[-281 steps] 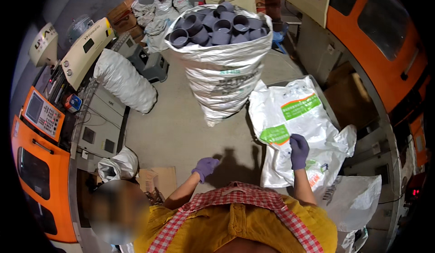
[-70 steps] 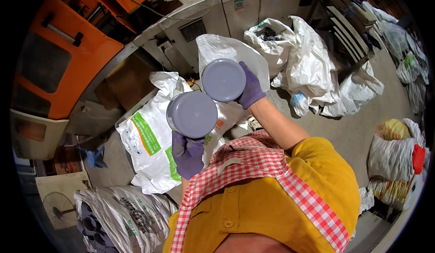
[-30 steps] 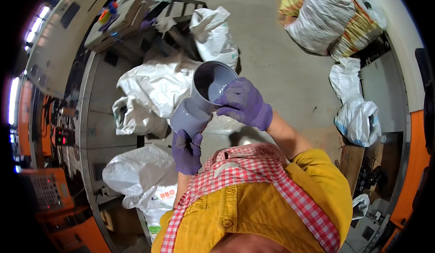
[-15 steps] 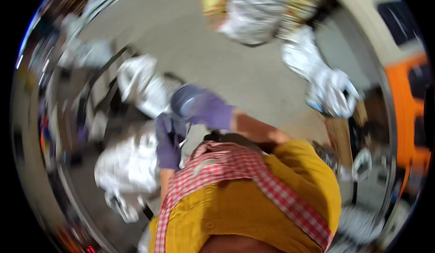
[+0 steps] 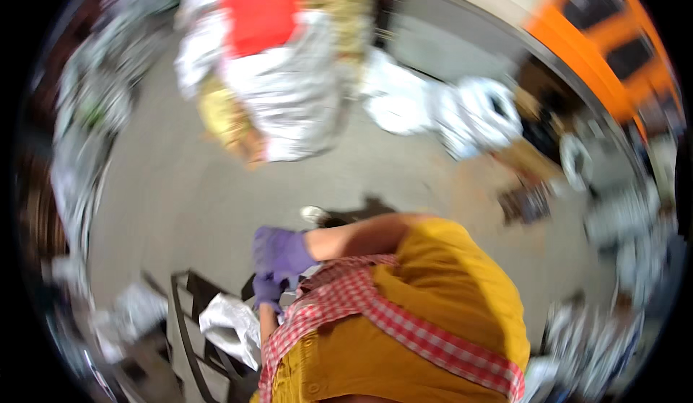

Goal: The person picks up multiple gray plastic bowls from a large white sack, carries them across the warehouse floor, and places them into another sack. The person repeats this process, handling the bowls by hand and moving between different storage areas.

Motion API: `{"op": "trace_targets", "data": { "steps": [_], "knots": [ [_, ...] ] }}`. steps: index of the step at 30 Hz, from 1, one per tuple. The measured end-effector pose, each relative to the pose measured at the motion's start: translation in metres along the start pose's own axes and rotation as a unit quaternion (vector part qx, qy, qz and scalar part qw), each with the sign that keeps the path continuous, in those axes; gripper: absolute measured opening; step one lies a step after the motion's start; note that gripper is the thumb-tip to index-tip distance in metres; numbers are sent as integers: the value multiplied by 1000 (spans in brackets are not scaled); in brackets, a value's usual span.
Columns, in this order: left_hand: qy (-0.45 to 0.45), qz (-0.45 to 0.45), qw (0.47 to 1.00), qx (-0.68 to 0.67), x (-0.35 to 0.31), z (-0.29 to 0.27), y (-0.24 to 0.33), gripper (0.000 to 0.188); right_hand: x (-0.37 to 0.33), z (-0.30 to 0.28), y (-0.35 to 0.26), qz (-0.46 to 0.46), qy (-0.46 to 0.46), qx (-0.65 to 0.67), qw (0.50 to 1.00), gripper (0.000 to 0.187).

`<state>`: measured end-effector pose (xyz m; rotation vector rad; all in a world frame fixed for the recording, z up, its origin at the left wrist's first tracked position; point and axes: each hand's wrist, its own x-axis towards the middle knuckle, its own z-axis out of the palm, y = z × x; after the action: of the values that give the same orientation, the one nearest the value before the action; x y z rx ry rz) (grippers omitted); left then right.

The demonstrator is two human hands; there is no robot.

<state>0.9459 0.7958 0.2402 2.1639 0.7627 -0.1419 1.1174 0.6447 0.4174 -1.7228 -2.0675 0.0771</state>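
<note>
Both my hands wear purple gloves and are close together in front of my left side, near the red-and-white checked apron (image 5: 346,287). My right hand (image 5: 283,250) reaches across my body, its fingers curled, just beyond my left hand (image 5: 267,292). The left hand is also curled and partly covered by the right. A small greyish patch shows beside the gloves, but blur and the gloves hide what the hands hold.
White woven sacks (image 5: 296,93) with a red patch on top stand ahead, a yellow sack (image 5: 225,114) beside them. White bags (image 5: 473,114) lie at the right, near an orange cabinet-like structure (image 5: 577,38). A white bag (image 5: 229,325) sits near a dark frame (image 5: 189,345) at lower left.
My view has turned to the right, so the sacks shift left and nearer in the picture. My hands have drawn together; the grey round cup-like container in my right hand no longer shows.
</note>
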Motion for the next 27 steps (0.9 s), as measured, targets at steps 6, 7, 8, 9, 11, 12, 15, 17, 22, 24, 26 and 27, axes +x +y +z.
{"op": "trace_targets", "data": {
  "steps": [6,7,8,9,11,12,15,17,22,24,26,27],
  "knots": [
    [138,-200,965,-96,70,-61,-66,29,139,-44,147,-63,81,47,994,14],
    [136,-248,951,-126,57,-86,-36,28,163,-47,160,-65,54,72,994,14],
    [193,-262,910,-257,63,-102,-35,26,192,-55,179,-88,64,94,990,12],
    [231,-270,852,-384,59,-100,-47,25,214,-46,193,-93,63,123,986,12],
    [289,-254,752,-535,63,-112,-61,21,267,-33,210,-144,17,157,977,12],
    [315,-237,696,-600,65,-122,-63,20,290,-26,216,-166,-4,175,970,12],
    [356,-195,571,-713,87,-143,-53,21,344,1,236,-223,-69,219,947,13],
    [317,-148,547,-761,112,-163,-65,24,379,23,253,-241,-94,232,938,15],
    [356,-207,502,-761,226,-253,-113,28,462,57,341,-178,-152,168,958,18],
    [382,-190,513,-745,270,-308,-108,27,500,55,376,-132,-154,148,968,19],
    [373,-152,517,-755,315,-365,-109,28,538,44,412,-77,-161,132,975,20],
    [363,-135,518,-762,337,-389,-110,29,545,46,429,-62,-131,148,978,21]
  ]
}}
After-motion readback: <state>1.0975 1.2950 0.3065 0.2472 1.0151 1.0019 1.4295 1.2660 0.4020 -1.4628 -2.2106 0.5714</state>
